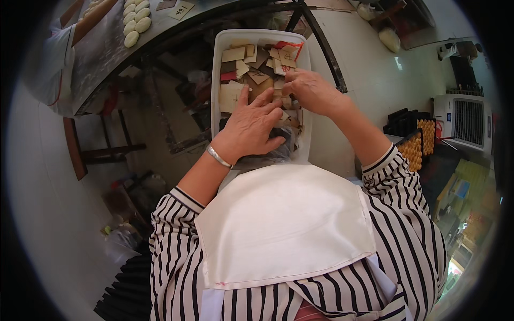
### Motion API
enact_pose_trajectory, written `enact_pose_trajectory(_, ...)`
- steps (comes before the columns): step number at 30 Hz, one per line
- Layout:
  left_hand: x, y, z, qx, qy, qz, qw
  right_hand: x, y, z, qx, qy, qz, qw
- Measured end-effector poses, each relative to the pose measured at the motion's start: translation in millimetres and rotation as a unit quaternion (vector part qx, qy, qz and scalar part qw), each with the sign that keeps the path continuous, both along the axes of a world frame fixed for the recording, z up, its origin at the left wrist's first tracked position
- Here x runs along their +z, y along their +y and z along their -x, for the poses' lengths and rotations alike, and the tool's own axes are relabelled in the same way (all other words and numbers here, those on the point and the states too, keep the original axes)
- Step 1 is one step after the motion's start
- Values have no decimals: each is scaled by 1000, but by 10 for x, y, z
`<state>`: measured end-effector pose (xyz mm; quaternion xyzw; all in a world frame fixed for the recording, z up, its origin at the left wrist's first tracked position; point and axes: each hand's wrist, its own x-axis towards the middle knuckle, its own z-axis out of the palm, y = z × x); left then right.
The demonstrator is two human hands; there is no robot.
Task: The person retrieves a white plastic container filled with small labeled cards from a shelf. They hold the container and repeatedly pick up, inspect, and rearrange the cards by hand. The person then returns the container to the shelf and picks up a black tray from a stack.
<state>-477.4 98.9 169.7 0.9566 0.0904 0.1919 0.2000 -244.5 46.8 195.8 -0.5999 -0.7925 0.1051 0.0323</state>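
In front of me stands a deep white plastic bin (217,80) filled with loose pieces of cardboard (233,54), some bearing handwritten marks. My left hand (253,126) is inside the bin, its fingers spread over the cards and the thumb above a dark plastic bag (283,148) at the near end. At the bin's right side, my right hand (315,90) has its fingers curled down among the cards; its fingertips are partly hidden, so whether it pinches one cannot be told. A red strip (297,48) lies at the far right corner.
A worktable (96,52) at the far left bears rows of pale dough pieces (130,24) and marked cards (181,10); a co-worker's arm (92,20) reaches over it. A wooden stool (76,152) stands left. Trays of golden-brown pastries (411,148) and an air cooler (466,120) are right.
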Motion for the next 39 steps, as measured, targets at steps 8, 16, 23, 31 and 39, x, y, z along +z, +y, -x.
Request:
enact_pose_trajectory(8, 240, 3, 200, 10, 21, 23, 999, -25, -31, -52, 45, -30, 67, 996)
enact_pose_trajectory(16, 100, -80, 363, 28, -37, 14, 999, 27, -55, 110, 41, -109, 94, 989)
enact_pose_trajectory(23, 214, -62, 458, 42, 34, -3, 999, 68, -26, 172, 2, -87, 187, 978)
enact_pose_trajectory(31, 265, -63, 619, 123, 8, 26, 992, 68, -43, 124, -77, 75, 74, 991)
enact_pose_trajectory(39, 247, 45, 607, 227, -86, 100, 965, 266, 116, 99, -205, 203, 0, 957)
